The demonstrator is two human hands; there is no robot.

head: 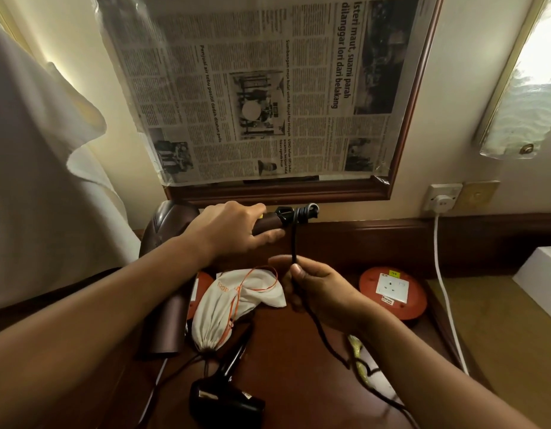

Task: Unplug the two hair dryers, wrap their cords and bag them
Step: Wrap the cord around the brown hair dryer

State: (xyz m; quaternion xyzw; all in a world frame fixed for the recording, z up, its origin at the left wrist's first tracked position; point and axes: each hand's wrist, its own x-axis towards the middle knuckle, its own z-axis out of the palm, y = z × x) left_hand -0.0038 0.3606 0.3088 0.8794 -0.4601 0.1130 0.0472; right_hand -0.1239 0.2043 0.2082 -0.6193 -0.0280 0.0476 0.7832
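Near the centre of the frame the handle of a brown hair dryer (175, 224) is gripped by the left hand (234, 230), fingers and thumb curled round it, while its body is seen at centre left, just below the framed newspaper (268, 94). A few turns of its black cord (294, 243) are wound round the handle end, just right of the left hand; from there the cord drops to the right hand (317, 289), where it is pinched between thumb and curled fingers, then trails down to the lower right across the dark wooden table (299, 351). A white drawstring bag (234, 305) with an orange string is laid at centre, left of the right hand. A black hair dryer (224, 400) is seen at the bottom centre, its cord running toward the bag's neck. A round orange socket unit (393, 292) is set at centre right, and a white plug (442, 202) is seated in the wall socket at the right edge
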